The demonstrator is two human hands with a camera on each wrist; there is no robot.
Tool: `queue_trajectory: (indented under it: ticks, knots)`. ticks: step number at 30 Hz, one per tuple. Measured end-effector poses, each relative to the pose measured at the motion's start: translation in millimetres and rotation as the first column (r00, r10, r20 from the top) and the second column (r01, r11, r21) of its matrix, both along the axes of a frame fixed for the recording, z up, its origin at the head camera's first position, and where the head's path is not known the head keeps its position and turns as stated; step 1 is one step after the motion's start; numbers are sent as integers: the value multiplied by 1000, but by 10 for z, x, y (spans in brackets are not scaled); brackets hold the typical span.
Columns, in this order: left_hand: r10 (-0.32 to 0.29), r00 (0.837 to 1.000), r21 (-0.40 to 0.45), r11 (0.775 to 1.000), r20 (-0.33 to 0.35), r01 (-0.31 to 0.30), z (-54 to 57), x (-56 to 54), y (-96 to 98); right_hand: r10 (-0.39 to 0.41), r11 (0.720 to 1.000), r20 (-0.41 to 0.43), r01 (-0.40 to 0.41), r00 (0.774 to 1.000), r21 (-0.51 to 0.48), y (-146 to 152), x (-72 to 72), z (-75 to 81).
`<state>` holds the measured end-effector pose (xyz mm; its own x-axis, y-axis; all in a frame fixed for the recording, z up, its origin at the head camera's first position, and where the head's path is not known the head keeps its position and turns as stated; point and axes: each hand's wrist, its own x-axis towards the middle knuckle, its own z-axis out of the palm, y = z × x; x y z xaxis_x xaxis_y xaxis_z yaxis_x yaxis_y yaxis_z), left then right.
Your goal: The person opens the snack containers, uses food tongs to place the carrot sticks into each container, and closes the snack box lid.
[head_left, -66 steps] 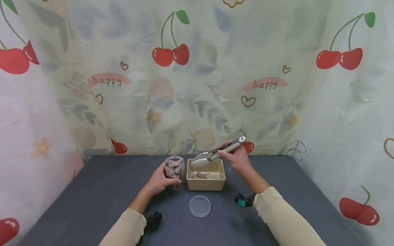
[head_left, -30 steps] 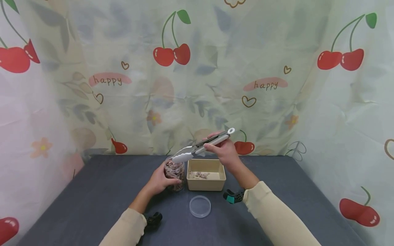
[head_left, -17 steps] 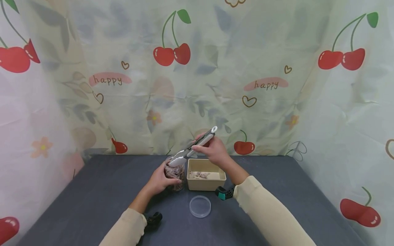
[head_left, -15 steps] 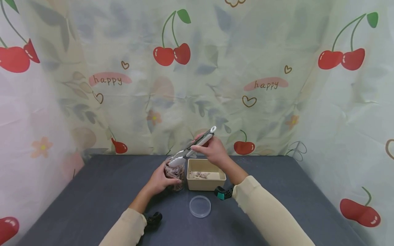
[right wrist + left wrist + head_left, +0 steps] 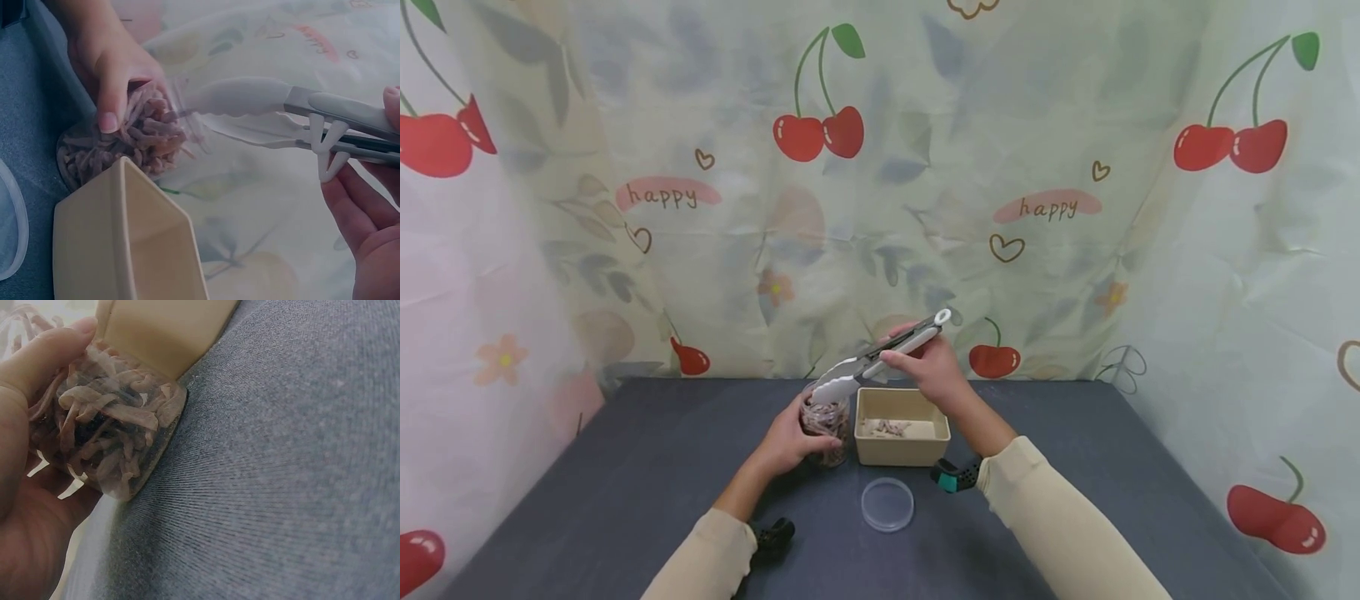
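My left hand (image 5: 784, 440) grips a clear jar (image 5: 831, 429) standing on the table, thumb and fingers around its side. Pinkish-brown dried strips (image 5: 106, 419) fill the jar. Its open mouth faces up. In my right hand (image 5: 936, 371) I hold a pair of tongs (image 5: 837, 388) with white scalloped heads, slanted down to the left. The heads are at the jar's mouth, slightly apart in the right wrist view; whether a strip is between them I cannot tell. Just right of the jar stands a beige rectangular box (image 5: 902, 452), with a few strips (image 5: 889, 427) on its floor.
A round clear lid (image 5: 887, 505) lies on the dark grey tablecloth (image 5: 662, 467) in front of the box. Behind the table hangs a patterned curtain (image 5: 880, 250) with cherries, and it also closes off both sides.
My right hand has carried the tongs from above the box leftward to the jar, dipped the heads into its mouth, and now lifted them slightly up and right. The left hand keeps its place.
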<state>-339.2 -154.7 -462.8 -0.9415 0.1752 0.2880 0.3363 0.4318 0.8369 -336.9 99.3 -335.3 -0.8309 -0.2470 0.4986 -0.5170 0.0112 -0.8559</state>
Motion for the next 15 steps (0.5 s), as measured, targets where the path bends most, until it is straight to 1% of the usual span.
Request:
queue_trajectory:
  ticks: [2, 7, 10, 15]
  knots:
    - [0, 1000, -6, 1000, -5, 0, 3, -6, -1, -8, 1000, -13, 7, 1000, -19, 25, -4, 18]
    - [7, 1000, -36, 999, -10, -7, 3, -10, -6, -37, 999, -29, 36, 999, -31, 110, 14, 53]
    - [16, 1000, -42, 999, -1, -16, 10, 4, -3, -64, 997, -18, 63, 998, -47, 170, 36, 72]
    - [26, 1000, -50, 998, -1, -26, 4, -3, -1, -84, 993, -4, 84, 996, -85, 283, 51, 96]
